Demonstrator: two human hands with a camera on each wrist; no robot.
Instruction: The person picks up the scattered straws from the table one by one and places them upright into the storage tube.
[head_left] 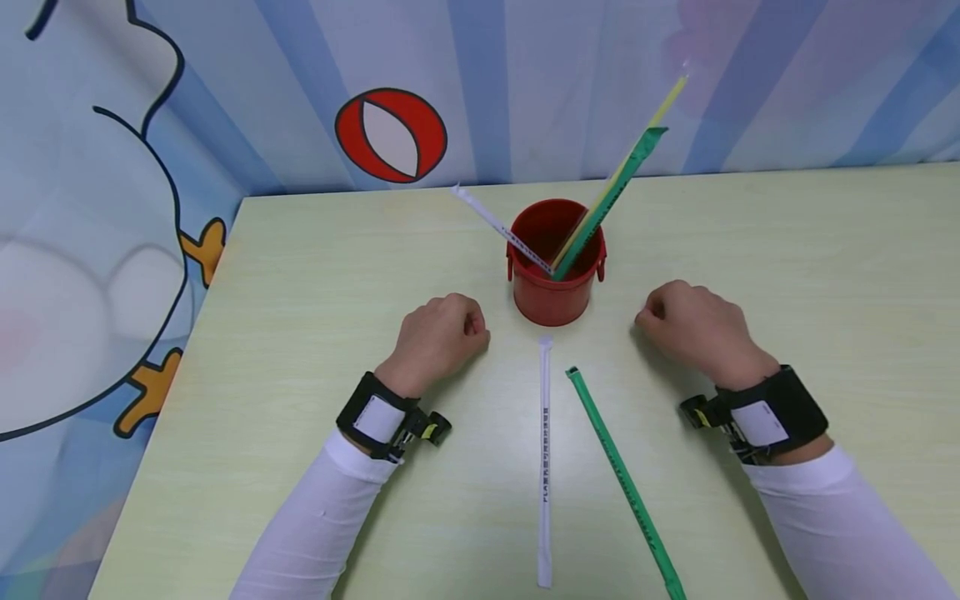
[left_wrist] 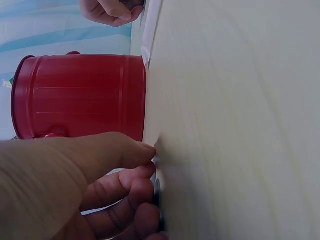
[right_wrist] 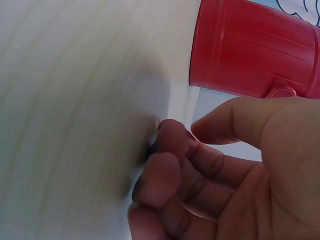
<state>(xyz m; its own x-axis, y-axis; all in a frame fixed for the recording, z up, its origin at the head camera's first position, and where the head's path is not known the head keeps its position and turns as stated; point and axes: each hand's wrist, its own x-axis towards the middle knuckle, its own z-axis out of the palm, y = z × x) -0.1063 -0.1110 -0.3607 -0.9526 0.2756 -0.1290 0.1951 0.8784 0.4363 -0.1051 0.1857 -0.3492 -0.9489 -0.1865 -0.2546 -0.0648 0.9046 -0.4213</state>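
My left hand (head_left: pixel 437 340) rests on the table, left of a small red bucket (head_left: pixel 551 302), its fingers loosely curled around nothing. To the bucket's right, my right hand (head_left: pixel 697 329) rests likewise, and the right wrist view shows its bent fingers (right_wrist: pixel 159 182) empty. Inside the bucket lean a white paper-wrapped straw (head_left: pixel 487 217), a green-wrapped straw (head_left: pixel 618 185) and a thin yellow straw (head_left: pixel 667 102). Between my forearms lie another white-wrapped straw (head_left: pixel 545 525), pointing toward the bucket, and another green-wrapped straw (head_left: pixel 624 473), set at a slant. Neither hand touches a straw.
The pale wooden table (head_left: pixel 337 250) ends at a left edge and at a back edge by a blue striped backdrop (head_left: pixel 555 75) with a printed red ball (head_left: pixel 405 136). Black wrist straps with small cameras sit on both arms.
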